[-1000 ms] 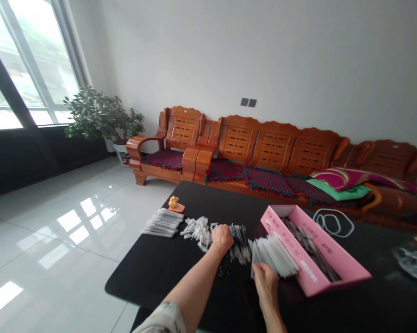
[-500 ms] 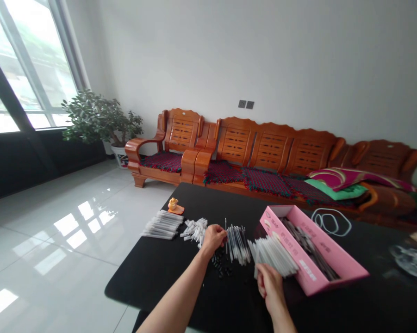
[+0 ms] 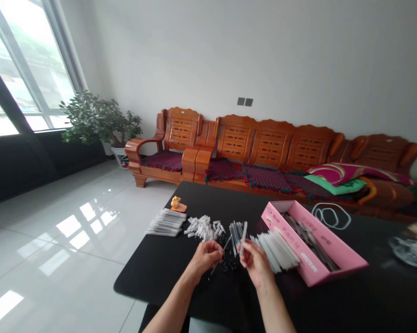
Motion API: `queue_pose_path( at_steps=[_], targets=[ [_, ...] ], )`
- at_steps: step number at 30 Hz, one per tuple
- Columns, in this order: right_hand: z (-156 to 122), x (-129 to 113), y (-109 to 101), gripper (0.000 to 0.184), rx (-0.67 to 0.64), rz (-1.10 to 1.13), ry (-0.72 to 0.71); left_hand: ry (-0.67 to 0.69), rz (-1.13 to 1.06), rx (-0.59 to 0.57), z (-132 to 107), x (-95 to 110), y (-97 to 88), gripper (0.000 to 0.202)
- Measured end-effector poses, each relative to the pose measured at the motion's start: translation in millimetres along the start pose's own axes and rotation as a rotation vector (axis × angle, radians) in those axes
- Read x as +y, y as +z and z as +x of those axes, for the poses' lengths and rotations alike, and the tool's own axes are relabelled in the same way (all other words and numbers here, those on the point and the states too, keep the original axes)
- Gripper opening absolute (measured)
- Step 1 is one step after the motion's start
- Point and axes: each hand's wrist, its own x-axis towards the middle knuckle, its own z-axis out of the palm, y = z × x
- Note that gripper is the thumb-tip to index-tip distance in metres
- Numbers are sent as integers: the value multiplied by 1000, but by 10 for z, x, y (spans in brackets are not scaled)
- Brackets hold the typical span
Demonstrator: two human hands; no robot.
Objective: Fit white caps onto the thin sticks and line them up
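Note:
Over the black table (image 3: 180, 273), my left hand (image 3: 205, 255) pinches a thin dark pen refill (image 3: 221, 253) that slants up to the right. My right hand (image 3: 254, 262) is closed on a white pen barrel (image 3: 243, 237) held nearly upright. The two hands are close together above several small black parts (image 3: 229, 265). Behind them lie a bunch of refills (image 3: 235, 230), a heap of white caps (image 3: 204, 227), a row of white barrels (image 3: 165, 222) and a fan of white barrels (image 3: 276, 249).
A pink cardboard box (image 3: 328, 252) with dark pens stands at the right of the table. A small orange figurine (image 3: 176, 203) sits at the far left corner, white cord loops (image 3: 331, 215) behind the box. Wooden sofas (image 3: 264, 152) and a potted plant (image 3: 97, 121) stand beyond.
My left hand drew back from the refill pile holding one refill. My right hand left the fan of barrels with one barrel and moved left, meeting the left hand.

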Motion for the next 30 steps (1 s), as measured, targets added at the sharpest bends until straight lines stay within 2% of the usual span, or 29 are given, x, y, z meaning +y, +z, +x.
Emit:
queue_pose_path(
  at_steps=[3, 7, 10, 18, 25, 30],
  targets=[
    [35, -16, 62, 37, 33, 6, -15, 0, 27, -11, -79, 20, -39, 12],
    [83, -37, 116, 40, 115, -2, -90, 10, 37, -30, -108, 27, -78, 11],
    [101, -46, 147, 47, 131, 17, -116, 11, 38, -39, -112, 27, -86, 10],
    [92, -58, 191, 48, 189, -38, -213, -1, 48, -59, -140, 85, -59, 11],
    [66, -28, 225, 49, 162, -93, -154, 0, 23, -81, -102, 58, -68, 12],
    [20, 48, 243, 46, 134, -51, -64, 4, -87, -74, -80, 91, -48, 24]
  ],
)
